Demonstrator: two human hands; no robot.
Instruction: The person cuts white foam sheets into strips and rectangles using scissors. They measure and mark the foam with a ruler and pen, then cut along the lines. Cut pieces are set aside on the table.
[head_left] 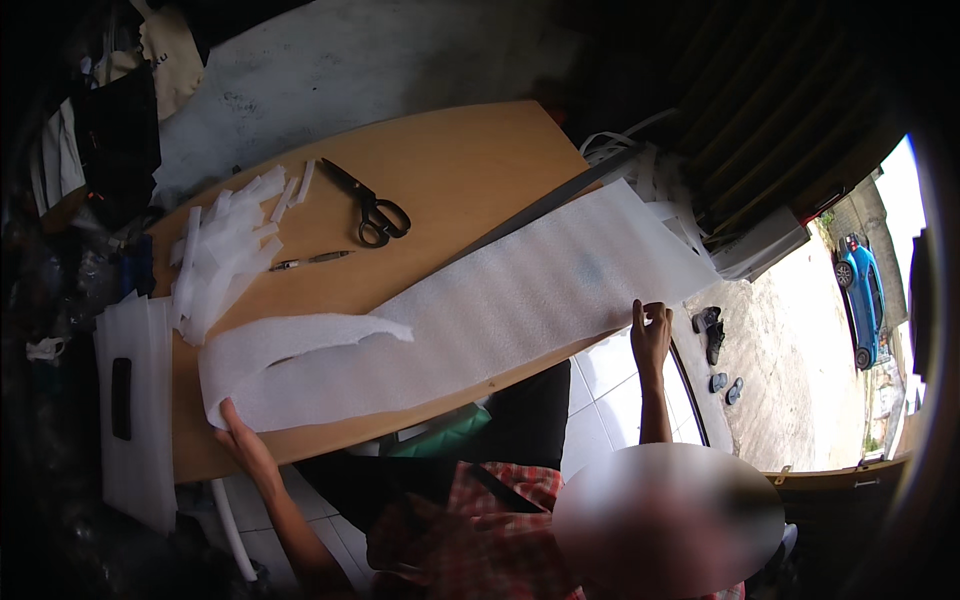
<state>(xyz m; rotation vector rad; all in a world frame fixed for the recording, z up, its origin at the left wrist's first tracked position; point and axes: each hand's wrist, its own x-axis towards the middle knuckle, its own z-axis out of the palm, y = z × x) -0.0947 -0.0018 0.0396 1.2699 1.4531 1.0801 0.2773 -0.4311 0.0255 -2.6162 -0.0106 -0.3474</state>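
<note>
Nearest, a blurred head (668,520) sits right of the left hand (246,447), which grips a white foam sheet's left end (500,285) along the table (470,160), while the right hand (653,330) pinches its near edge, where uneven pulling might tear it.

It looks like a small workshop: scissors (362,192), cut foam strips (208,268) and a long foam sheet (500,300) occupy a wooden counter (455,150), and a blue car (866,290) stands outdoors, beyond the opening.
</note>
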